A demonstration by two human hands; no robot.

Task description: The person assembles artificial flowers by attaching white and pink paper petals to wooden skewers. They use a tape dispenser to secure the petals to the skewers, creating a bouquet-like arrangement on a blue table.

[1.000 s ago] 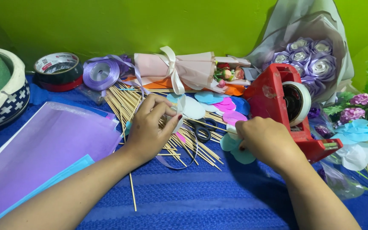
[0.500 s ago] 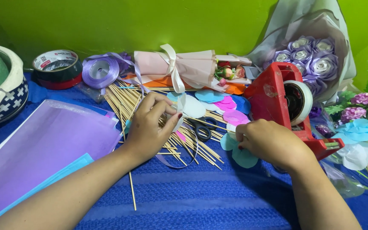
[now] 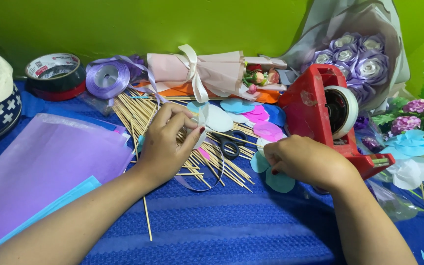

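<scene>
My left hand (image 3: 168,142) rests over a heap of thin wooden skewers (image 3: 182,147) and pinches a small white paper petal (image 3: 199,135) between thumb and fingers. My right hand (image 3: 305,162) lies beside the red tape dispenser (image 3: 320,110), fingers curled on teal paper petals (image 3: 276,179) on the blue cloth. Black scissors (image 3: 229,145) lie between the two hands. Cut paper circles, white (image 3: 219,118), blue (image 3: 236,105) and pink (image 3: 266,130), are scattered just behind them.
Purple paper sheets (image 3: 45,167) lie at the left over a light blue sheet (image 3: 50,208). Behind stand a tape roll (image 3: 55,73), a lilac ribbon spool (image 3: 108,78), a small pink-wrapped bouquet (image 3: 207,71) and a large purple rose bouquet (image 3: 354,54). Paper flowers (image 3: 408,152) lie at right.
My left hand has lifted a white petal off the skewers. My right hand has slid left and down, away from the dispenser, onto the teal petals.
</scene>
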